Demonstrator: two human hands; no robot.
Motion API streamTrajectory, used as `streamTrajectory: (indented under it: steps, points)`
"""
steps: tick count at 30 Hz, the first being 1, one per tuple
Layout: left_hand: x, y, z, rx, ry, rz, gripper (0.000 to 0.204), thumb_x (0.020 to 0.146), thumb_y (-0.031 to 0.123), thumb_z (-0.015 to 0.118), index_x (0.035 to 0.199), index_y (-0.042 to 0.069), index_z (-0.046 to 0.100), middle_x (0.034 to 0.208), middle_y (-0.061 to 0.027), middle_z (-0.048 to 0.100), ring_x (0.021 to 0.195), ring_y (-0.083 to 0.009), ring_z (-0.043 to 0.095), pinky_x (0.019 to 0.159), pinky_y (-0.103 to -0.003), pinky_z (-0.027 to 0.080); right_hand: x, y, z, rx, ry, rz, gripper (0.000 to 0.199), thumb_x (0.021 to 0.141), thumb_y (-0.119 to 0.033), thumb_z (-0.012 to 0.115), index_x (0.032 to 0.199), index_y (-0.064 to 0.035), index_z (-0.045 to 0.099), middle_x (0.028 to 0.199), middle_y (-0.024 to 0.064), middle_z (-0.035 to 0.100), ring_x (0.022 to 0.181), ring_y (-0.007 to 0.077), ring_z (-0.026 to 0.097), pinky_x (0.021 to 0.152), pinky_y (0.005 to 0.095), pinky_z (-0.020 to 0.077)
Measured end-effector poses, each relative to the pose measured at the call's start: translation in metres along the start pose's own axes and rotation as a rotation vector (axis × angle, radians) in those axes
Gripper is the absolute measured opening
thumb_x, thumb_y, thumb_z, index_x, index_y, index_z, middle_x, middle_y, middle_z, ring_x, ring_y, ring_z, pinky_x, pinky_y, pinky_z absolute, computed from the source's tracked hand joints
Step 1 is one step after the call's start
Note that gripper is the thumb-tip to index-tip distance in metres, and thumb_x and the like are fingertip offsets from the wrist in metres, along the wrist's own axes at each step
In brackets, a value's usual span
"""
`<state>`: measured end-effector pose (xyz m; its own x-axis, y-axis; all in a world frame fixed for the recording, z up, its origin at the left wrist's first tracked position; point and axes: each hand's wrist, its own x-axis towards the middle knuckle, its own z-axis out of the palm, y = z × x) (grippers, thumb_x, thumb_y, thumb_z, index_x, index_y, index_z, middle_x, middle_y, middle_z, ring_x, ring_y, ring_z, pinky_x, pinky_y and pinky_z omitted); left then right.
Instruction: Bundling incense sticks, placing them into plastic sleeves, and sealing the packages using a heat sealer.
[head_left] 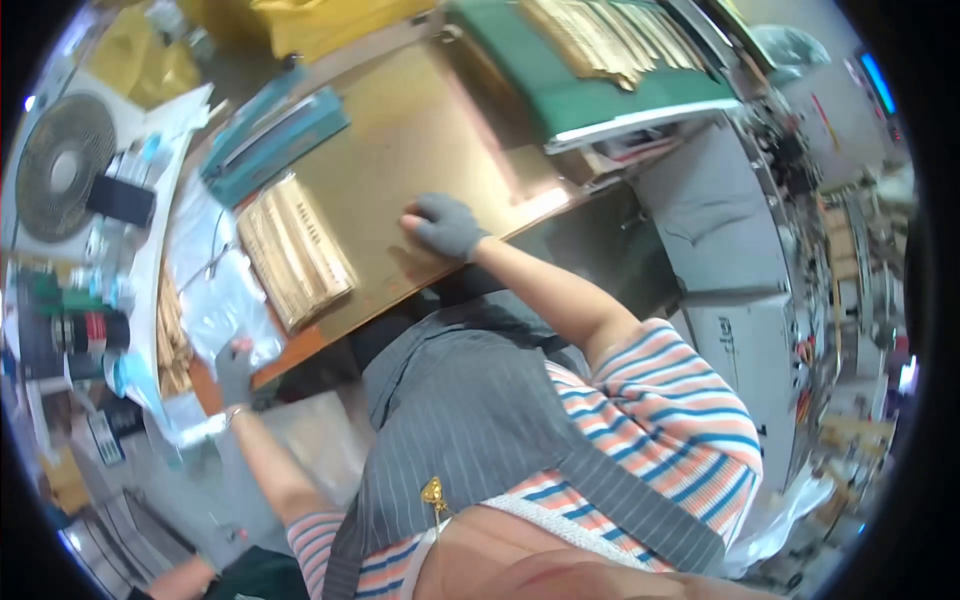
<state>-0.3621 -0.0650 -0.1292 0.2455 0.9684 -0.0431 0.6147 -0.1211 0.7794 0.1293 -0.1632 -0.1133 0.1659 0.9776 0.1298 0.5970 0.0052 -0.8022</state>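
Note:
My left hand (235,372), in a grey glove with bare fingertips, is at the table's near left edge. Its fingers close on the near end of a stack of clear plastic bags (215,285). My right hand (446,226), gloved the same way, rests palm down on the brown tabletop (400,130), fingers loosely bent and holding nothing. Between the hands, next to the bags, lies a bundle of flat kraft-brown packets (292,250) with dark print. The picture is slightly blurred around both hands.
Behind the packets stands a teal box (275,140). More brown packets (610,40) lie in a row on a green surface (530,75) at the far right. A fan (68,165) stands at far left, near a dark phone-like slab (121,200). Another person's arm (185,578) shows at lower left.

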Motion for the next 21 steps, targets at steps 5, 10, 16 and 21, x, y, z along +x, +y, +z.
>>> streamTrajectory:
  steps: [5, 10, 16, 21]
  points:
    - [0.03, 0.122, -0.006, -0.375, 0.134, 0.06, 0.033, 0.092, 0.029, 0.047, 0.07, 0.005, 0.052, 0.068, -0.001, 0.048, 0.066, -0.0103, 0.044, 0.062, -0.026, 0.037, -0.004, -0.031, -0.012, 0.397, -0.123, 0.226, 0.043, 0.081, -0.039, 0.064, 0.105, -0.0041, 0.062, 0.1, 0.0127, 0.064, 0.093, 0.0233, 0.06, 0.084, 0.0342, 0.0469]
    - [0.009, 0.244, 0.102, -0.45, -0.067, 0.25, 0.024, 0.095, 0.022, 0.048, 0.085, 0.002, 0.057, 0.076, -0.0032, 0.055, 0.071, -0.0109, 0.048, 0.063, -0.025, 0.039, -0.001, -0.136, -0.011, 0.457, -0.363, -0.031, 0.066, 0.07, -0.061, 0.066, 0.093, 0.001, 0.061, 0.091, 0.0181, 0.064, 0.087, 0.0262, 0.06, 0.076, 0.0362, 0.0458]
    - [0.008, 0.246, 0.13, -0.435, -0.106, 0.254, 0.029, 0.096, 0.025, 0.046, 0.106, -0.001, 0.054, 0.093, -0.0097, 0.06, 0.085, -0.0212, 0.057, 0.068, -0.035, 0.047, 0.026, -0.087, -0.03, 0.221, 0.193, -0.19, 0.027, 0.072, -0.028, 0.063, 0.066, -0.0031, 0.053, 0.062, 0.0152, 0.053, 0.058, 0.0234, 0.054, 0.056, 0.0398, 0.0409]
    - [-0.009, 0.286, 0.133, -1.351, -0.508, -0.009, 0.039, 0.095, 0.018, 0.049, 0.131, 0.006, 0.039, 0.104, -0.007, 0.051, 0.079, -0.0119, 0.053, 0.061, -0.021, 0.047, 0.038, -0.055, -0.04, 0.388, -0.035, 0.138, 0.023, 0.069, -0.026, 0.065, 0.071, -0.0051, 0.055, 0.066, 0.0111, 0.06, 0.064, 0.0279, 0.06, 0.059, 0.0379, 0.0446]
